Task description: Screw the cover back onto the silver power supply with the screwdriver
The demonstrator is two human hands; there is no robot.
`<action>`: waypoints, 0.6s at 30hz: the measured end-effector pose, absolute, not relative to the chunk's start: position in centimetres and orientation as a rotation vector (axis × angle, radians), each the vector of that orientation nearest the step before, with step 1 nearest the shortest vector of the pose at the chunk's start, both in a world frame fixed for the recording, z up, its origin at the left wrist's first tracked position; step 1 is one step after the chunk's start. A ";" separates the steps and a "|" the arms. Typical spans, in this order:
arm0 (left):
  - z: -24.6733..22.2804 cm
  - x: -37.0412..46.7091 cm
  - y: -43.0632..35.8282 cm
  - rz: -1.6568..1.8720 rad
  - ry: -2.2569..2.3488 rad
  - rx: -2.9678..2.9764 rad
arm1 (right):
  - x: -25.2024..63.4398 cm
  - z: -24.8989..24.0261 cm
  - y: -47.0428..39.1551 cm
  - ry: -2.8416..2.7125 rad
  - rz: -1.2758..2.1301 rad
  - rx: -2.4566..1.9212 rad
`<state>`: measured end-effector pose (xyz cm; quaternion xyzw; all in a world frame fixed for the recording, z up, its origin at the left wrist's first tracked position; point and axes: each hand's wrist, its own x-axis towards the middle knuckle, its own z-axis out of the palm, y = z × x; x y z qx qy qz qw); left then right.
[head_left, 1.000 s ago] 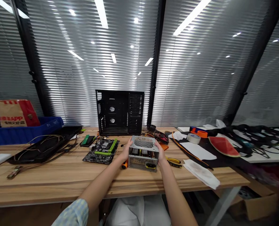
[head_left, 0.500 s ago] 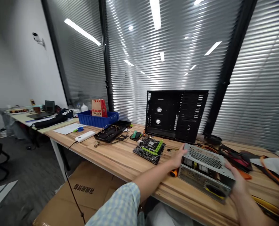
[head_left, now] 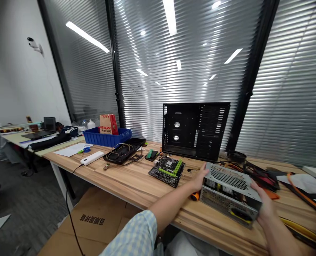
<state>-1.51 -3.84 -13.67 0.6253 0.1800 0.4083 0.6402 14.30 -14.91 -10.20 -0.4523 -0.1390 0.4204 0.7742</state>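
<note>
Clasping power supply unit (head_left: 228,195) between left hand (head_left: 200,178) and right hand (head_left: 264,204), both half-curled. Beside orange handle (head_left: 195,196); near motherboard (head_left: 168,171), computer case (head_left: 186,132), cables (head_left: 228,165).

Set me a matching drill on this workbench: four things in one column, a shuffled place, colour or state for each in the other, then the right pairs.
Things
1. metal box
2. circuit board
3. paper bag
4. black case

Places, colours or states
A. brown and red, at the blue bin
B. lying flat on the table, with bright green strips
C. standing in front of the blinds
D. held between left hand and right hand

Right pairs: 1-D, 2-B, 3-A, 4-C
</note>
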 end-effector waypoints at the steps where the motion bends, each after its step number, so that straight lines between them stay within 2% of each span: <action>1: -13.7 -1.5 -3.9 0.925 0.398 1.417 | 14.5 -10.4 -14.8 -0.314 0.915 -0.964; 18: -10.8 -2.0 -5.1 0.928 0.417 1.348 | 16.0 -10.8 -13.1 -0.278 0.931 -0.941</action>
